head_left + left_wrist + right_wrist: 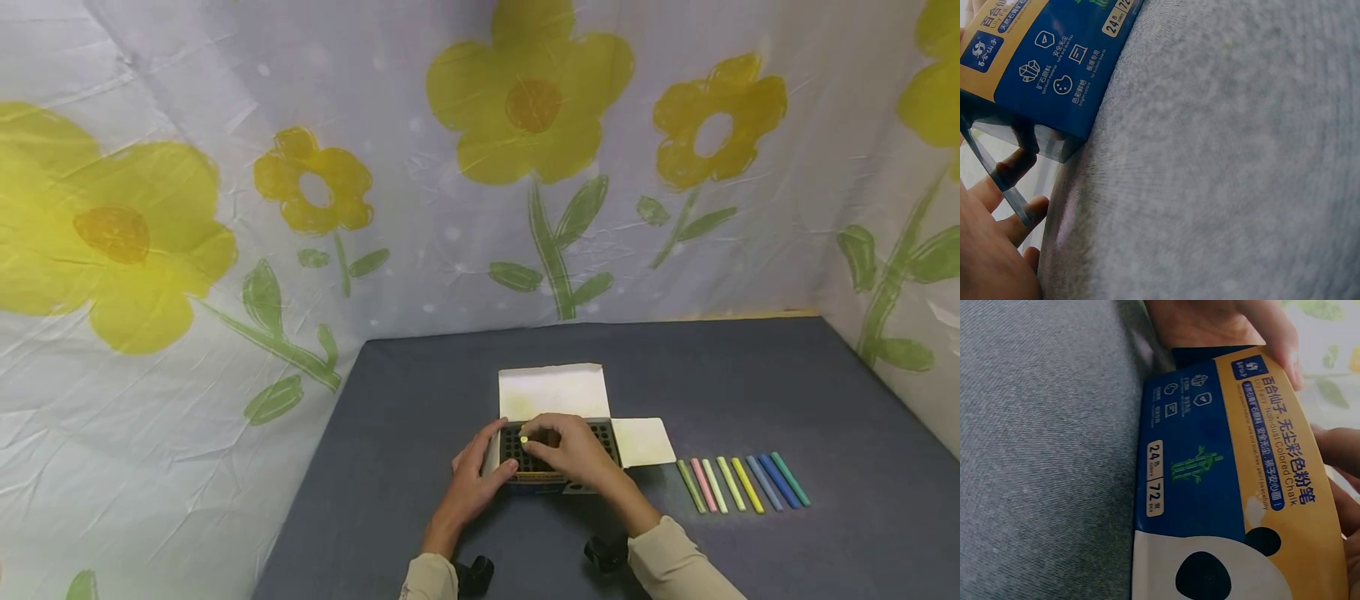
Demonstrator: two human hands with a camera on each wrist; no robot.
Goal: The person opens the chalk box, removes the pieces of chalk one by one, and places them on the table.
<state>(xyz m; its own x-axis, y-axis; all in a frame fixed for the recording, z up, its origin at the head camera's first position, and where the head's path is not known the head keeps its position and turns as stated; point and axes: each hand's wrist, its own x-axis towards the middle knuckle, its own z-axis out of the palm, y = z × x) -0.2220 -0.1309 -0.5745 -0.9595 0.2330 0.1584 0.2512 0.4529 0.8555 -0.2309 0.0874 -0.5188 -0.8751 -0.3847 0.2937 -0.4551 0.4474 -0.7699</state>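
Note:
An open chalk box [534, 478], blue and yellow with a panda print, sits on the dark table. Inside it is a black insert with rows of round holes. My left hand [472, 479] grips the box at its left end, thumb over the near edge and fingers along the side; in the left wrist view the fingers [1017, 169] are partly behind a side flap. Above the holes, my right hand [573, 450] pinches a yellow chalk stick [524, 439] between thumb and index finger. Only the stick's end shows, so I cannot tell whether it is in a hole.
Several coloured chalk sticks [741, 483] lie side by side to the right of the box. The white lid [553, 392] is folded back, and a side flap [643, 442] spreads rightward. A flowered cloth [420, 250] hangs behind the table [420, 392].

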